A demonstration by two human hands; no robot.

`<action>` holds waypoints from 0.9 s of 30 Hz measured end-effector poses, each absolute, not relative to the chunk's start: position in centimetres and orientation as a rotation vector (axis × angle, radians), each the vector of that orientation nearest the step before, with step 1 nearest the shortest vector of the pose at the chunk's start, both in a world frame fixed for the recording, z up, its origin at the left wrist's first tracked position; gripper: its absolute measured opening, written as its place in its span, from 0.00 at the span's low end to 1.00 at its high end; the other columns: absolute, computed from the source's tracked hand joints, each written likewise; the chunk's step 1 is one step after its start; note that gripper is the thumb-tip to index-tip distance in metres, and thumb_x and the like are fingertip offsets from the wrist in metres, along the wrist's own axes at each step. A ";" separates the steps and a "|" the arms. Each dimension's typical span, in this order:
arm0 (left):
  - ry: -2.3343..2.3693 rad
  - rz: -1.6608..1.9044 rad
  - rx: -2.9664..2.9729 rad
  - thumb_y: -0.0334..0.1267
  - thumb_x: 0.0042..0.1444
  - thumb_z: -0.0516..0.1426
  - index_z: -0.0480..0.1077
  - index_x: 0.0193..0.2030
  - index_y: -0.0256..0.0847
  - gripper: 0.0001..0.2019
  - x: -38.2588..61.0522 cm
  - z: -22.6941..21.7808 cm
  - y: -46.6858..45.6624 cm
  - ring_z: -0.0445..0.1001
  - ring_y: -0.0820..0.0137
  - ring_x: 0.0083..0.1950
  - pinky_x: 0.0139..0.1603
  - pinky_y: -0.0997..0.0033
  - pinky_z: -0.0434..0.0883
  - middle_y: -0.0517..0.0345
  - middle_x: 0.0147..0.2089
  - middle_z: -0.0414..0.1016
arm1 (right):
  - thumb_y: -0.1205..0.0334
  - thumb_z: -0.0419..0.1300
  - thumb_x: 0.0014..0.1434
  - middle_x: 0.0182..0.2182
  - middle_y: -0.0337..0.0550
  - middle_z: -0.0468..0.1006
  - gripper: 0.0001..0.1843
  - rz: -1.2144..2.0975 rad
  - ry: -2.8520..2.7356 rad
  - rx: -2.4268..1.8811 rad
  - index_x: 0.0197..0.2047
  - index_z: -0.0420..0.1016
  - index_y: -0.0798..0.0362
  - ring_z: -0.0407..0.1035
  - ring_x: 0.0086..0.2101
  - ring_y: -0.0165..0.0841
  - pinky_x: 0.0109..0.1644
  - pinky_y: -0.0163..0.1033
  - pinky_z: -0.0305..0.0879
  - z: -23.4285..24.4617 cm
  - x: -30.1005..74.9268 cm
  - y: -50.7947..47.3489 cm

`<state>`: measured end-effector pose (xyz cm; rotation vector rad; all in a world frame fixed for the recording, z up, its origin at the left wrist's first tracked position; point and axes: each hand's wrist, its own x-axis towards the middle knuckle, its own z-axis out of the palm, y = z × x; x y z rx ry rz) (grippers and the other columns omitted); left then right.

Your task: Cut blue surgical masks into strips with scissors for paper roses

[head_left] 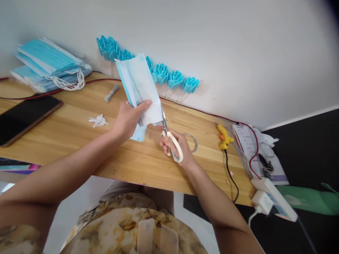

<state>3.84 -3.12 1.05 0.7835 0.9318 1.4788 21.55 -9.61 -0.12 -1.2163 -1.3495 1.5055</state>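
Observation:
My left hand [129, 116] grips an opened-out face mask [144, 84], white on the near face and blue along its left side, thumb pressed on top. My right hand [178, 143] has its fingers through the white handles of a pair of scissors [176, 150]. The scissor blades lie along the right edge of the mask; whether they are cutting into it I cannot tell. Under the mask, pale blue strips [139, 134] lie on the wooden table [122, 158], partly hidden. A roll of tape [194, 141] is just right of my right hand.
Blue flowers [161, 73] lean on the wall. Stacked masks [50, 63], a phone [29, 114], thin grey ties [111, 92] and white scraps [98, 120] lie left. A yellow glue gun [225, 137], cables, a power strip [275, 199] and a green bottle [307, 199] are right.

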 end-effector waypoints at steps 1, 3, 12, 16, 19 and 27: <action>0.929 1.480 0.785 0.41 0.43 0.72 0.78 0.38 0.40 0.16 3.8 1.0 -3.1 0.78 0.50 0.53 0.46 0.59 0.78 0.52 0.40 0.83 | 0.38 0.68 0.52 0.24 0.33 0.71 0.36 1.504 -1.346 -1.213 0.55 0.76 0.55 0.60 0.19 0.22 0.20 0.33 0.54 -0.2 21.5 -9.6; 0.926 1.484 0.791 0.42 0.43 0.72 0.78 0.38 0.39 0.16 3.8 1.0 -3.1 0.78 0.50 0.52 0.45 0.60 0.78 0.51 0.41 0.83 | 0.38 0.68 0.52 0.24 0.33 0.71 0.36 1.499 -1.341 -1.209 0.55 0.76 0.55 0.59 0.18 0.22 0.19 0.32 0.53 -0.2 21.5 -9.6; 0.954 1.515 0.815 0.42 0.41 0.71 0.78 0.37 0.38 0.17 3.8 0.6 -2.6 0.80 0.59 0.42 0.35 0.67 0.78 0.51 0.39 0.82 | 0.43 0.70 0.50 0.23 0.33 0.72 0.35 1.526 -1.277 -1.218 0.55 0.76 0.58 0.60 0.17 0.21 0.18 0.31 0.53 -0.1 21.4 -9.7; 0.949 1.524 0.818 0.41 0.42 0.71 0.77 0.37 0.38 0.16 3.8 0.5 -2.6 0.80 0.60 0.40 0.35 0.66 0.78 0.51 0.38 0.81 | 0.44 0.70 0.50 0.23 0.33 0.72 0.34 1.535 -1.264 -1.210 0.54 0.77 0.57 0.60 0.17 0.21 0.17 0.31 0.53 -0.1 21.4 -9.7; 0.930 1.532 0.827 0.41 0.42 0.71 0.77 0.37 0.38 0.16 3.7 0.5 -2.6 0.79 0.62 0.38 0.35 0.67 0.78 0.52 0.37 0.81 | 0.45 0.70 0.50 0.22 0.33 0.72 0.31 1.526 -1.256 -1.219 0.51 0.78 0.58 0.59 0.16 0.20 0.17 0.30 0.52 0.0 21.2 -9.8; 0.914 1.522 0.822 0.41 0.42 0.71 0.77 0.39 0.37 0.17 3.7 0.5 -2.5 0.80 0.60 0.40 0.38 0.64 0.79 0.50 0.38 0.81 | 0.46 0.70 0.51 0.21 0.32 0.72 0.29 1.528 -1.259 -1.222 0.49 0.78 0.58 0.58 0.16 0.20 0.16 0.30 0.51 -0.1 21.2 -9.8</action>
